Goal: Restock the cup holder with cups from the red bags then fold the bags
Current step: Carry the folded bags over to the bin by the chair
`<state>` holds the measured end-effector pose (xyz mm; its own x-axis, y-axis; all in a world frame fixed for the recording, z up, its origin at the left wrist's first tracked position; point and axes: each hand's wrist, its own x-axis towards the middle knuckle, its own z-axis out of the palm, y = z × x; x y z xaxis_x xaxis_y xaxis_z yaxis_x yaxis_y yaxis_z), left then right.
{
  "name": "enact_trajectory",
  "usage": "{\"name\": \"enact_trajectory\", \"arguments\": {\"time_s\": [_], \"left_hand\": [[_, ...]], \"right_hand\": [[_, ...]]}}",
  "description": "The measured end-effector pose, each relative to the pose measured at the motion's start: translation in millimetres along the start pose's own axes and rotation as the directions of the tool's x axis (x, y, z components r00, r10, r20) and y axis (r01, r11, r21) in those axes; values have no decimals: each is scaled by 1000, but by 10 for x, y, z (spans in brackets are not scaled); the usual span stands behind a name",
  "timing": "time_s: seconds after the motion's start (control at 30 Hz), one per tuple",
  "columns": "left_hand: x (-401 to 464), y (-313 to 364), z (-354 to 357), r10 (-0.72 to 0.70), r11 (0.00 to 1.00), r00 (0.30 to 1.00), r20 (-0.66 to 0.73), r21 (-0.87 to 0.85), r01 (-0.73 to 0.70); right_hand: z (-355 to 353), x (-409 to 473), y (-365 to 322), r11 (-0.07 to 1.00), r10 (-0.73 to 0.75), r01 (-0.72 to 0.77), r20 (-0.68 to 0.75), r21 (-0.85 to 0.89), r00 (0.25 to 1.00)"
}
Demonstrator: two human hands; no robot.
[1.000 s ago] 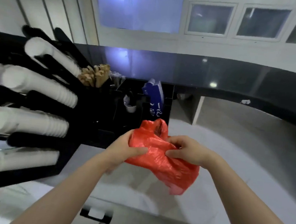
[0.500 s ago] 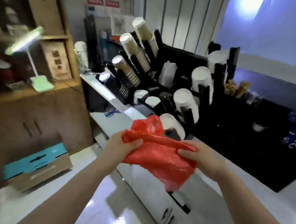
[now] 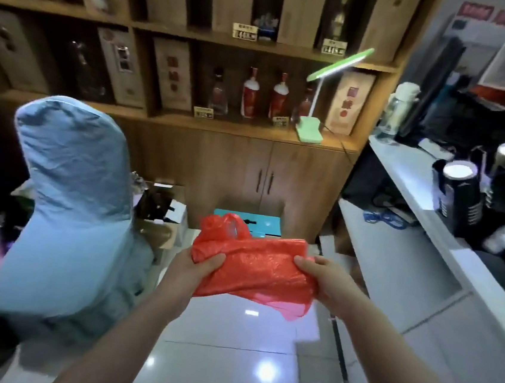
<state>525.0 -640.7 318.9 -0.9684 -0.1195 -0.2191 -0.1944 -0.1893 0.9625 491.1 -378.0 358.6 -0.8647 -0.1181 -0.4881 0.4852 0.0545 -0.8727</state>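
You have the red bag [image 3: 255, 269] up in the air between both hands, over the tiled floor [image 3: 227, 360] and clear of the tabletop [image 3: 402, 238] that runs along your right. Your left hand [image 3: 195, 274] grips the bag's left end, thumb on top and fingers curled under the bunched plastic, with the handle loops sticking up just above that grip. Your right hand [image 3: 326, 281] pinches the right end, thumb over the top edge and fingers tucked behind. The bag's long axis runs left to right, straight from one hand to the other, roughly level; its upper edge is drawn fairly taut while the lower part sags, and a loose corner droops below your right hand. It looks empty and partly flattened, so you appear to be in the folding stage rather than the restocking one. Both hands are equally near, each at one end, forearms reaching forward side by side at about the same height. The next fold likely depends on that left-right span: bring one end across to meet the other, and keep the top edge tight so the thin plastic does not bunch. The stacked cups [image 3: 459, 194] sit well off to your right on the tabletop, apart from the bag.
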Motion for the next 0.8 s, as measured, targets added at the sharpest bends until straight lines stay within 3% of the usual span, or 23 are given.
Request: {"name": "enact_trajectory", "arguments": {"time_s": [0.13,0.27,0.43,0.63,0.8], "left_hand": [[102,-42,-702,-126,986,975,-186,-128,103],[289,-12,-1260,-129,988,915,-382,-125,88],[447,30,-1858,-111,992,799,-591,-111,55],[273,8,-2469,-130,986,577,-807,-168,-12],[44,-88,-2886,-207,974,452,-867,-227,11]], "right_hand": [[714,695,-165,994,-12,24,111,-105,994],[1430,1438,-304,982,33,23,289,-189,957],[2359,2198,-506,960,150,5,533,-279,833],[3365,2517,-550,887,317,97,749,-451,582],[4120,2553,-357,871,296,186,787,-455,541]]}}
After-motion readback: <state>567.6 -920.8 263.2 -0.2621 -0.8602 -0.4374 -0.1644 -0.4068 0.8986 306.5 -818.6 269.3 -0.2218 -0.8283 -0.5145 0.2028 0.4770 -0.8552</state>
